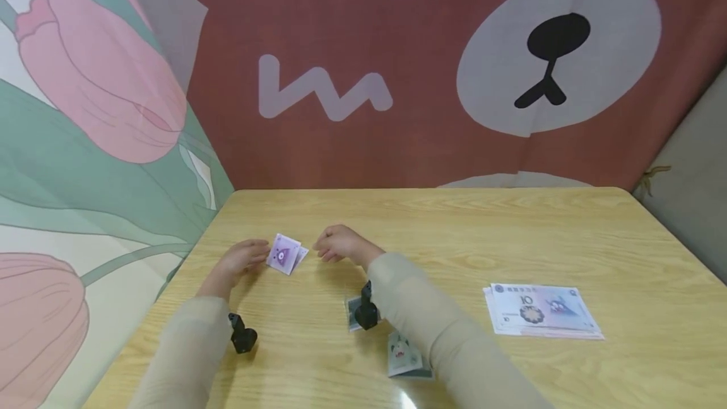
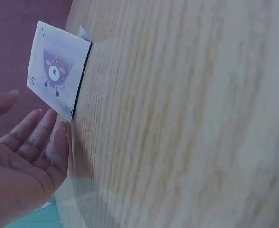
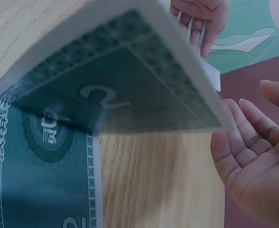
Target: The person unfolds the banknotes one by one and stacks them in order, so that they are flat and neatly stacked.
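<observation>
Head: I log purple note [image 1: 282, 255] on counter [image 1: 454, 232], three o'clock from left hand [image 1: 244, 256], the nearer; nine from right hand [image 1: 343, 245]. Left wrist: note at one o'clock, hand relaxed, ungripping. Right wrist: hand relaxed, empty; green note [image 3: 116, 90] at ten.

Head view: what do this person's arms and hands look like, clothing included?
The left sleeve and right sleeve are long, plain and pale beige. A small black device shows at the left wrist, another at the right. The left hand and right hand wear no gloves.
</observation>
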Demonstrator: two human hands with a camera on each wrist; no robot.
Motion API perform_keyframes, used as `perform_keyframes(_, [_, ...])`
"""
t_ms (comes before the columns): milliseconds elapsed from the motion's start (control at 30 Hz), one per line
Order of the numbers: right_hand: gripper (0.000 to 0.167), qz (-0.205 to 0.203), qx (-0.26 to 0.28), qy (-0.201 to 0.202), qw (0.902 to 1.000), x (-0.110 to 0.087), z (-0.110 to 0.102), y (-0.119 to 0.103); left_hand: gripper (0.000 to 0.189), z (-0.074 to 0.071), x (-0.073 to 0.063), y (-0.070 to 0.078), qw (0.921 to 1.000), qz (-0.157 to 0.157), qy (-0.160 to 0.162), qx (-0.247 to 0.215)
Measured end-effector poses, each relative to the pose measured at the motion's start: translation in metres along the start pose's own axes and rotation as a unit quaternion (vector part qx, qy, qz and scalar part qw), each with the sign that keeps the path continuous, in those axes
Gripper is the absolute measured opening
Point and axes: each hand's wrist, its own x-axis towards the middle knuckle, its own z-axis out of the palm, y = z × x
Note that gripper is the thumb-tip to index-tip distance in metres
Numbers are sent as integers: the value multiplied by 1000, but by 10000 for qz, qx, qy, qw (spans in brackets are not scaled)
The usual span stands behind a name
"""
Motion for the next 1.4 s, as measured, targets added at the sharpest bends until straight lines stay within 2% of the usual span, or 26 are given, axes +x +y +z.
perform_keyframes(133, [14, 21, -34, -17, 10000, 4, 2, 3, 44, 4, 5, -1, 9996, 121, -98, 221])
perform_keyframes(333, [14, 49, -98, 27, 9999, 6, 5, 5, 40, 10, 7, 0, 9992, -124, -38, 382])
perform_keyframes(500, [15, 86, -92, 101, 9999, 9, 5, 6, 34, 14, 7, -1, 9991, -191, -9, 374])
perform_keyframes(700, [14, 78, -134, 180, 9997, 9, 5, 8, 29, 19, 9, -2, 9997, 14, -139, 186])
perform_keyframes(767, [13, 46, -181, 211, 9996, 9, 5, 9, 29, 22, 9, -1, 9995, 79, -275, 103])
perform_keyframes(867, [12, -1, -336, 262, 9991, 10, 6, 10, 29, 25, 8, 2, 9990, 127, -429, -1])
perform_keyframes(1100, [10, -69, -480, 517, 9975, 7, 2, 14, 31, 34, 6, 13, 9974, 278, -656, 135])
perform_keyframes(1233, [11, -149, -791, 685, 9944, 6, -1, 13, 29, 39, 7, 21, 9962, 288, -803, 169])
perform_keyframes(1400, [9, -320, -1078, 656, 9915, 6, -3, 8, 27, 47, 8, 30, 9946, 299, -955, 287])
